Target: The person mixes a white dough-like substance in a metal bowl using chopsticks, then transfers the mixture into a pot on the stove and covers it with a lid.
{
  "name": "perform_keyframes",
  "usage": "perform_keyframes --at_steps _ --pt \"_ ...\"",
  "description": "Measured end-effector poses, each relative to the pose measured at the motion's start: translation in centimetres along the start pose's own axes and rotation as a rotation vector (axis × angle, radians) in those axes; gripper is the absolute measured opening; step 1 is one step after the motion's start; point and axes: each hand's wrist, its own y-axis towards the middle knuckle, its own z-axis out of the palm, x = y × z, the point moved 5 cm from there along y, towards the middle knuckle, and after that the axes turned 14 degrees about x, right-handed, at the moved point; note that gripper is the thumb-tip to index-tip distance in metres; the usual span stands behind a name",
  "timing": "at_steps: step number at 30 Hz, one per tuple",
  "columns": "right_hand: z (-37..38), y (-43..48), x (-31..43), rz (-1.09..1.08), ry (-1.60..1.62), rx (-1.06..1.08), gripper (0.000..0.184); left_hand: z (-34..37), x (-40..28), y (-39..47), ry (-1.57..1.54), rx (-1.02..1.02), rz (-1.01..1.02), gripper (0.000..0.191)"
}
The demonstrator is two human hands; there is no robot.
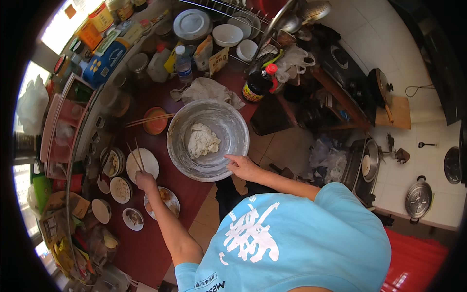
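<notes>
A large metal bowl (233,135) stands at the edge of the dark red table, with a rough lump of dough (203,141) inside it. My right hand (243,168) is at the bowl's near right rim, a finger reaching over the inner wall; it holds nothing that I can see. To the left, my left hand (146,180) grips a pair of chopsticks (135,157), whose tips lie over a round plate of white content (147,160), perhaps flour. Another pair of chopsticks (153,119) rests across an orange bowl (156,126).
Several small bowls, such as one with white pieces (120,190), stand left of my left arm. A crumpled cloth (211,91) lies behind the metal bowl, near a red-capped dark bottle (257,84) and a clear plastic bottle (183,65). A gas stove (346,69) is at the right.
</notes>
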Motion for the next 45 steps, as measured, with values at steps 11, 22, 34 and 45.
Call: perform_keyframes --at_steps 11,22,34,45 --pt "-8.8 -6.1 -6.7 0.098 0.353 -0.279 0.040 -4.7 -2.6 -5.4 0.114 -0.286 0.181 0.037" --pt "-11.1 3.5 -7.7 0.097 0.467 -0.109 0.039 7.2 -10.1 -17.2 -1.385 0.833 -0.191 0.056" --pt "-8.6 3.2 -7.3 0.011 0.641 -0.194 0.031 9.5 -8.9 -18.5 -1.582 0.969 -0.400 0.052" --pt "-12.7 -10.4 -5.9 -0.063 0.492 -0.243 0.050 3.8 -14.1 -28.4 -1.331 0.972 -0.093 0.050"
